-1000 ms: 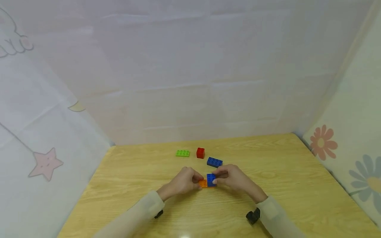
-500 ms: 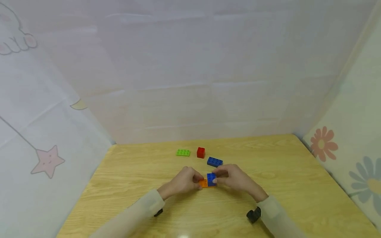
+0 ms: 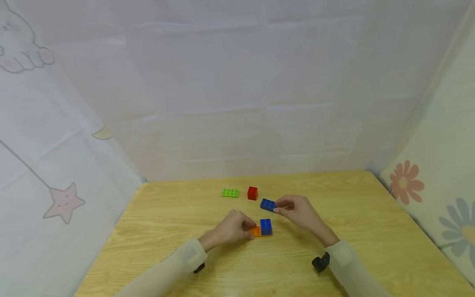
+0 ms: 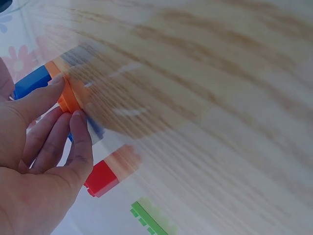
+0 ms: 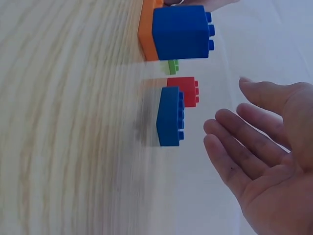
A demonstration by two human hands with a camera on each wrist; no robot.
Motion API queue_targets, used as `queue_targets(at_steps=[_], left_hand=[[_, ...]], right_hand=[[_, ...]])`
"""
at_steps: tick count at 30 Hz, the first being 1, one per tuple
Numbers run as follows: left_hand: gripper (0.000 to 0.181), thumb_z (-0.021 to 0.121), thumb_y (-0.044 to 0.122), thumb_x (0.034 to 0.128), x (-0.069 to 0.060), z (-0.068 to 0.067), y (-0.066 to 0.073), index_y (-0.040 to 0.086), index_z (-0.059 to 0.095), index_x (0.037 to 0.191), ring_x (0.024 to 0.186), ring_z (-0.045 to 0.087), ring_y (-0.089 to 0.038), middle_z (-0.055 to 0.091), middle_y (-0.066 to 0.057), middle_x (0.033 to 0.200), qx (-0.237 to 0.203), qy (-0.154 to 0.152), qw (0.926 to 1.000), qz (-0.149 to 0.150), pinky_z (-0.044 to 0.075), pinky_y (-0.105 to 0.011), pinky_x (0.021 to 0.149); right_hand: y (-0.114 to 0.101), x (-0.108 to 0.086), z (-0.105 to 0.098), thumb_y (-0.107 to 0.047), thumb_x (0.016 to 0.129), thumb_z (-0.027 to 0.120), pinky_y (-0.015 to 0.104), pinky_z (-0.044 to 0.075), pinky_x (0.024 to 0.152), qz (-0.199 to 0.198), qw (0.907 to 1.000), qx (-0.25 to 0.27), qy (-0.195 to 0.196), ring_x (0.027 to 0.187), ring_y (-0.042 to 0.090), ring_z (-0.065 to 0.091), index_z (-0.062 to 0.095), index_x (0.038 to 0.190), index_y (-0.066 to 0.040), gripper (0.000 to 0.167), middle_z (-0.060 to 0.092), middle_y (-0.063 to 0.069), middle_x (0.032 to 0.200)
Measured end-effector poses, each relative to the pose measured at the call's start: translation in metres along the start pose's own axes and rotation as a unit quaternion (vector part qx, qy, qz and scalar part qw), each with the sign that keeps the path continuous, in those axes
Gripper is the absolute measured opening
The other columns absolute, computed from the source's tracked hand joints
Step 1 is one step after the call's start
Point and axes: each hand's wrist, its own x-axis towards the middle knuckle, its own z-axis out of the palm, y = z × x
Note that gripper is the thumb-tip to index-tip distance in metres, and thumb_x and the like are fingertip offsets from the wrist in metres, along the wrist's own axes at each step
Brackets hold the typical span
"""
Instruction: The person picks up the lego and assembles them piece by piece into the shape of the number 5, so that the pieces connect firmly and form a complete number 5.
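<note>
My left hand pinches the left end of a flat orange brick lying on the table. A tall blue brick stands on the orange brick's right end; the right wrist view also shows this blue brick upright, with its studs exposed. Beyond it lies a longer dark blue brick, with my right hand close by on its right. In the right wrist view that hand has its fingers extended and spread from the thumb, apart from the dark blue brick. Nothing is between them.
A red brick sits behind the dark blue one, and a flat green brick is to its left. The wooden table ends at a cloth backdrop behind and at both sides.
My right hand has let go of the tall blue brick and moved back and slightly right to the dark blue brick. My left hand still holds the orange brick.
</note>
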Motion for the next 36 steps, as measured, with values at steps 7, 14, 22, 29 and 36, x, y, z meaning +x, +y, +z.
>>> queue_targets(at_steps=[7,14,22,29,36], left_hand=[[0.030,0.087,0.018,0.0874,0.000,0.001,-0.002,0.008,0.082,0.115,0.096,0.075,-0.005,0.082,-0.002,0.114,-0.001,0.000,1.0000,-0.003,0.059,-0.016,0.080],[0.029,0.087,0.018,0.0878,-0.001,0.001,-0.001,0.008,0.082,0.114,0.096,0.075,-0.006,0.082,-0.003,0.113,-0.002,0.004,1.0000,-0.003,0.059,-0.016,0.080],[0.029,0.086,0.017,0.0891,0.000,-0.002,-0.001,0.008,0.082,0.116,0.098,0.076,-0.008,0.081,-0.003,0.115,0.001,0.003,1.0000,0.001,0.060,-0.017,0.082],[0.029,0.087,0.018,0.0885,0.000,-0.004,-0.001,0.008,0.082,0.116,0.097,0.075,-0.007,0.082,-0.003,0.114,-0.002,0.003,1.0000,-0.004,0.061,-0.018,0.082],[0.030,0.087,0.019,0.0880,-0.001,0.000,-0.001,0.008,0.082,0.115,0.098,0.075,-0.007,0.082,-0.003,0.114,-0.006,0.000,1.0000,-0.004,0.060,-0.017,0.082]], right_hand=[[0.010,0.003,-0.004,-0.024,0.098,0.077,0.044,0.064,0.091,0.020,0.9997,0.010,0.008,0.115,0.034,0.074,0.073,0.129,-0.006,0.036,0.075,0.018,0.129],[0.018,0.006,-0.002,-0.025,0.098,0.076,0.049,0.062,0.097,0.036,0.9993,0.006,0.002,0.122,0.037,0.071,0.071,0.134,-0.004,0.042,0.073,0.017,0.133],[0.026,0.017,0.001,-0.025,0.099,0.075,0.052,0.060,0.100,0.042,0.9989,-0.014,-0.015,0.123,0.036,0.070,0.069,0.135,-0.001,0.044,0.073,0.016,0.134],[0.029,0.026,0.004,-0.022,0.097,0.077,0.053,0.059,0.102,0.043,0.9984,-0.021,-0.031,0.121,0.036,0.070,0.070,0.133,0.001,0.043,0.073,0.018,0.132],[0.035,0.029,0.007,-0.022,0.096,0.079,0.052,0.059,0.101,0.043,0.9975,-0.037,-0.043,0.118,0.033,0.071,0.071,0.132,0.001,0.043,0.074,0.017,0.130]])
